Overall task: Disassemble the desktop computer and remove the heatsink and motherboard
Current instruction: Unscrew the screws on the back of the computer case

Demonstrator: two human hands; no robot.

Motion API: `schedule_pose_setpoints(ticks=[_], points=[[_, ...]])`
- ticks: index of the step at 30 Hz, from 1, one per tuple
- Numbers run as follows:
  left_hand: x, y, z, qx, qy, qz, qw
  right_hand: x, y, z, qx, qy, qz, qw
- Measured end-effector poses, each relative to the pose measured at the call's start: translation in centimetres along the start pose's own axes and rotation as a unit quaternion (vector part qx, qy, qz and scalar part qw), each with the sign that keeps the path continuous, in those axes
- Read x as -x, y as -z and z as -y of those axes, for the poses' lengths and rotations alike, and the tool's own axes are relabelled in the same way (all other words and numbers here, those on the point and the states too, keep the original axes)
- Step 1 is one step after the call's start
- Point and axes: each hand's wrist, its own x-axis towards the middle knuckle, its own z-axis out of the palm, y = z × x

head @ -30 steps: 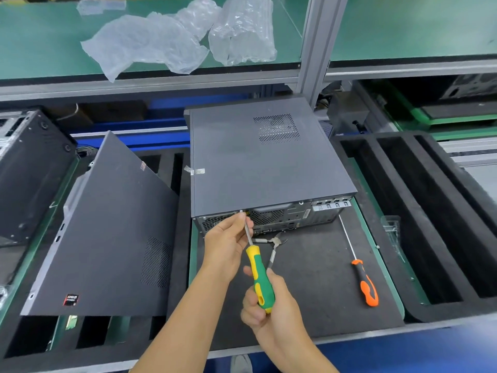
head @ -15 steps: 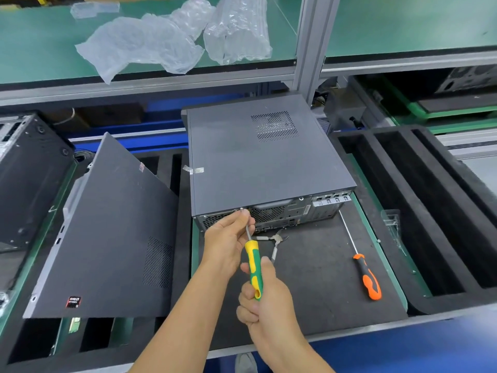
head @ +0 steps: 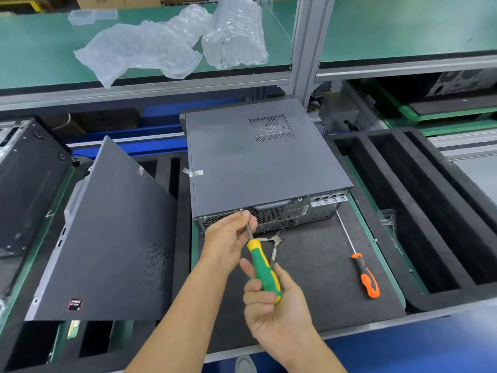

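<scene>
Black mat (head: 317, 267) | AMD-stickered panel (head: 107, 238); left hand (head: 228, 238) pinches shaft; right hand (head: 271, 305) grips green-yellow screwdriver (head: 262, 267)

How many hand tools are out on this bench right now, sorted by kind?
Screwdrivers: 2, the green and yellow screwdriver held by the right hand with the left hand pinching its shaft, and the orange screwdriver lying on the black mat.
Pliers: 1, the pliers lying on the mat by the computer case.
Total: 3
</scene>
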Motion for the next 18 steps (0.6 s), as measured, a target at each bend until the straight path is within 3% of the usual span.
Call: schedule_pose_setpoints(ticks=[3,5,7,9,11,12,13,14,16,17,18], points=[[-0.05,0.08,-0.09,-0.004,0.003,-0.002,1.0,0.06,-0.31,0.3,0.002,-0.028,0.051,0.998],[0.0,0.11,-0.07,-0.008,0.003,-0.001,1.0,-0.23,-0.55,0.29,0.071,0.006,0.015,0.997],[0.03,0.25,0.01,-0.016,-0.001,0.004,1.0,-0.56,-0.48,0.12,0.229,0.071,-0.065,0.969],[0.09,0.38,0.16,-0.032,-0.012,0.017,0.999,-0.48,-0.6,0.0,0.436,0.159,-0.156,0.872],[0.14,0.33,0.31,-0.044,-0.021,0.027,0.998,-0.63,-0.18,0.16,0.595,0.256,-0.203,0.734],[0.13,0.24,0.37,-0.047,-0.022,0.028,0.998,-0.66,-0.12,0.16,0.622,0.281,-0.214,0.699],[0.12,0.14,0.36,-0.045,-0.021,0.026,0.998,-0.58,-0.28,0.02,0.62,0.29,-0.224,0.694],[0.11,0.01,0.3,-0.04,-0.02,0.023,0.999,-0.59,-0.56,-0.04,0.559,0.256,-0.212,0.759],[0.05,-0.11,0.07,-0.029,-0.016,0.022,0.999,-0.82,-0.78,0.2,0.306,0.119,-0.13,0.936],[0.02,-0.08,-0.02,-0.027,-0.014,0.023,0.999,-0.78,-0.64,0.23,0.189,0.055,-0.085,0.977],[-0.01,-0.03,-0.11,-0.026,-0.011,0.026,0.999,-0.76,-0.34,0.37,0.107,0.016,-0.055,0.993]])
